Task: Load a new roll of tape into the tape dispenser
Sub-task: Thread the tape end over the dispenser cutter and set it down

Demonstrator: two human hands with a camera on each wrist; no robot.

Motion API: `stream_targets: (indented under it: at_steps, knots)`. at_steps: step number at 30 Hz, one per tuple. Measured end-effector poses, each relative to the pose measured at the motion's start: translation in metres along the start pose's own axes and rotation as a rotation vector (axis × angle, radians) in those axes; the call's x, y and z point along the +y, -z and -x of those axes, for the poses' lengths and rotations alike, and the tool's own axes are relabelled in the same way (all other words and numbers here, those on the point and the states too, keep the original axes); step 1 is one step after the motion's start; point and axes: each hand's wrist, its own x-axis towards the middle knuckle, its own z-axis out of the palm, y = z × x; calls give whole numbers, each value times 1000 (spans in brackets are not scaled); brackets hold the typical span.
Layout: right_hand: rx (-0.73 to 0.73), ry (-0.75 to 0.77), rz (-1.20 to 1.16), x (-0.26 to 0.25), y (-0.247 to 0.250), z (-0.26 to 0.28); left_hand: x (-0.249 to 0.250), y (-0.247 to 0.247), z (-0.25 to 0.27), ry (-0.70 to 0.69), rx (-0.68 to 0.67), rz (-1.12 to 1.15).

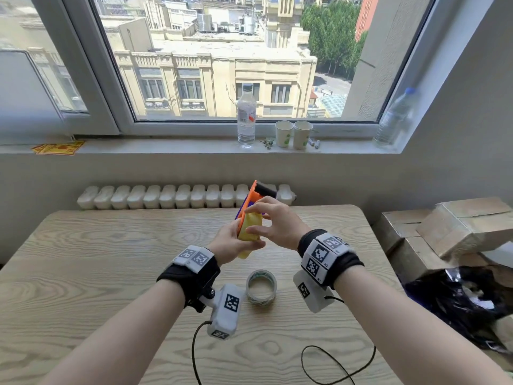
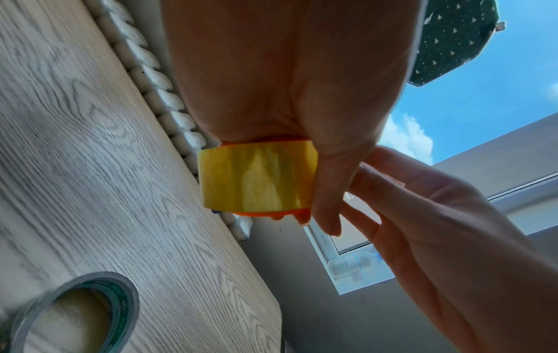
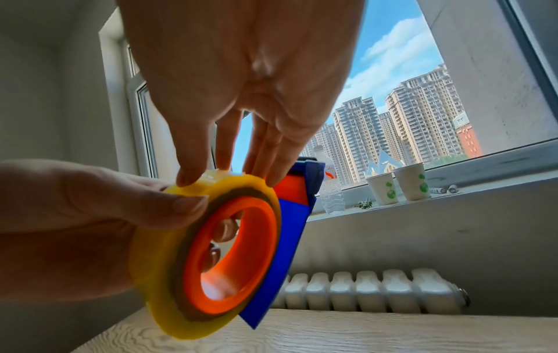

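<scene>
A tape dispenser (image 1: pixel 254 195) with an orange plate, a blue side (image 3: pixel 290 238) and a black roller is held up above the wooden table (image 1: pixel 83 273). A yellow tape roll (image 1: pixel 249 229) sits around its orange hub (image 3: pixel 265 238). My left hand (image 1: pixel 230 243) grips the dispenser and roll, thumb on the roll's rim and fingers showing through the hub. My right hand (image 1: pixel 272 223) comes from above; its thumb and fingertips (image 3: pixel 187 176) pinch the top of the yellow tape roll (image 3: pixel 151 274). From the left wrist, the roll's yellow band (image 2: pixel 256 181) shows below my left hand (image 2: pixel 286 71).
A thin, nearly spent tape ring (image 1: pixel 261 298) lies flat on the table between my wrists. A black cable (image 1: pixel 333 365) loops near the front edge. Cardboard boxes (image 1: pixel 458 226) and a black bag (image 1: pixel 458 298) stand right. A bottle (image 1: pixel 246 118) and paper cups (image 1: pixel 284 133) sit on the sill.
</scene>
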Motion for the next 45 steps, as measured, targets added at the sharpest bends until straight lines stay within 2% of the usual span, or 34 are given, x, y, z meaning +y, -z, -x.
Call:
stream_targets:
  at_steps: [4, 6, 12, 15, 19, 24, 26, 29, 33, 40, 45]
  knots:
    - [66, 79, 74, -3, 1, 3, -1, -3, 2, 27, 17, -72]
    - [118, 161, 210, -4, 2, 3, -2, -4, 1, 40, 2, -133]
    - [132, 360, 702, -10, 3, 9, 2, -6, 4, 58, -17, -208]
    - [176, 387, 804, -15, 4, 13, 4, -9, 5, 65, -16, -195]
    - [166, 339, 724, -8, -1, 12, 6, -9, 8, 60, -16, -176]
    - [91, 157, 352, -10, 5, 14, 6, -10, 13, 40, -42, -194]
    - [72, 131, 298, -9, 8, 15, 6, -10, 14, 39, -47, -196]
    - [40, 116, 250, -9, 7, 14, 4, -11, 14, 41, -55, -197]
    - [-20, 19, 189, -9, 7, 14, 3, -10, 12, 83, -35, -179]
    - [59, 41, 120, -9, 9, 20, 2, -7, 13, 102, -81, -178]
    - [61, 42, 130, -10, 7, 23, 9, -6, 17, 118, -139, -179]
